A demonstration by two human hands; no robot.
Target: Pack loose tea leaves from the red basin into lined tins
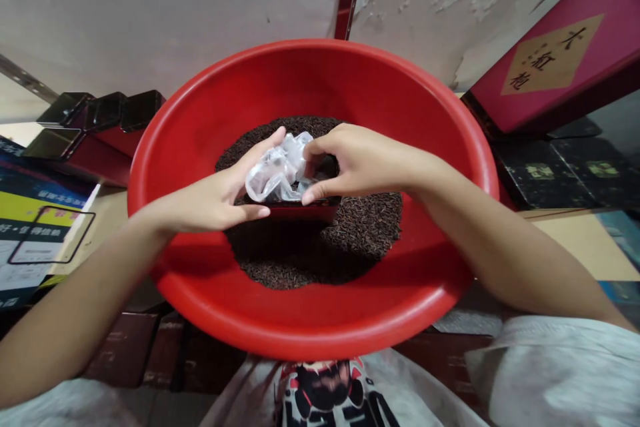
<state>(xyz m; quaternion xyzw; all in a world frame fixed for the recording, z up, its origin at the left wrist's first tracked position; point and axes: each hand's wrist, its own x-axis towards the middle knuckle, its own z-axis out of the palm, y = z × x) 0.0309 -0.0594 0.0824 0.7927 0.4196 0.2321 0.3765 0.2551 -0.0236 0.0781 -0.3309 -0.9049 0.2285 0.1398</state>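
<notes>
A large red plastic basin [320, 345] holds a heap of dark loose tea leaves [373, 230]. Above the heap is a dark red box [307, 215] with a black rim. A crumpled clear plastic bag [280, 170] bulges from its top. My left hand [233, 190] grips the left end of the box, thumb on the near side, fingers on the far side. At the right end, my right hand [350, 160] has its thumb and fingers curled closed on the bag. Parts of its fingertips are hidden behind the plastic.
Several dark red boxes with black ends [117, 123] lie left of the basin. A pink box with a tan label [555, 57] leans at right, above black boxes [545, 173]. A peeling wall [210, 7] stands behind. A printed carton [40, 233] is at far left.
</notes>
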